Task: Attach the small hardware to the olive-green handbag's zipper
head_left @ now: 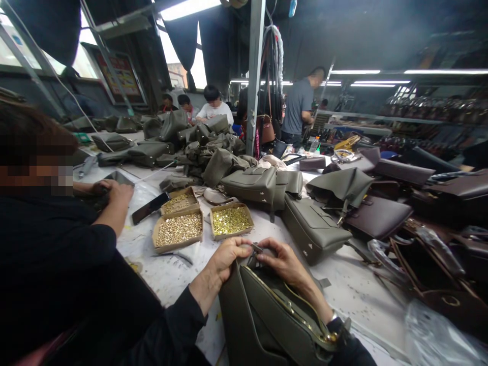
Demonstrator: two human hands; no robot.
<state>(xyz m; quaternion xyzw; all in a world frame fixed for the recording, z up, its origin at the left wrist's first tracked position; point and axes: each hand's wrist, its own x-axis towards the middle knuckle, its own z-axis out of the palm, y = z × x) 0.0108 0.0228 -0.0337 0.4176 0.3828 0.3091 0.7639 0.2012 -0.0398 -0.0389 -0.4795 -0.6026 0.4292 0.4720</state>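
An olive-grey leather handbag (244,315) stands in front of me, its gold zipper (285,300) partly open along the top. At the bag's far upper corner, my left hand (224,259) pinches the end of a narrow leather strap (256,247). My right hand (282,262) is closed on the same strap from the other side, thumb and fingers together. Whether a small metal piece sits between the fingertips cannot be made out. Just beyond my hands are cardboard trays of small gold metal pieces: one tray (212,229) near the middle and another (155,239) to its left.
A third tray (164,209) and a dark phone (150,207) lie behind. Olive bags (316,229) crowd the table ahead, with dark brown bags (377,218) to the right. A co-worker (46,239) sits close at left. Clear plastic (438,330) lies at lower right.
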